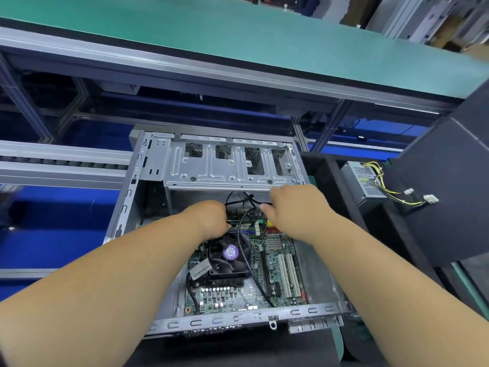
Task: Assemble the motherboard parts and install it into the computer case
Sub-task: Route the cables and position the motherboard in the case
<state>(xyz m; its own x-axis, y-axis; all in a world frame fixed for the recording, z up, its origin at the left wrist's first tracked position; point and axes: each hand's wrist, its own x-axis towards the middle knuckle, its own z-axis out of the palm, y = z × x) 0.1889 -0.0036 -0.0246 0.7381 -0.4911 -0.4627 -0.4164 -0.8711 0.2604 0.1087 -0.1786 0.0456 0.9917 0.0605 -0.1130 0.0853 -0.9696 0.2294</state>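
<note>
An open grey metal computer case [127,205] lies flat in front of me. Inside it sits the green motherboard [275,276] with a black CPU cooler fan [230,254] carrying a purple sticker. Thin black cables [242,215] run from the drive cage area down across the board. My left hand [209,221] rests at the board's far edge beside the fan, its fingers curled and hidden. My right hand [293,207] is just right of it, with its fingers pinching a black cable end above the board's far edge.
A grey power supply [362,181] with yellow and black wires and white plugs sits to the right, beside a black panel [449,186]. A green conveyor shelf [238,43] runs above. Blue flooring and aluminium rails lie to the left.
</note>
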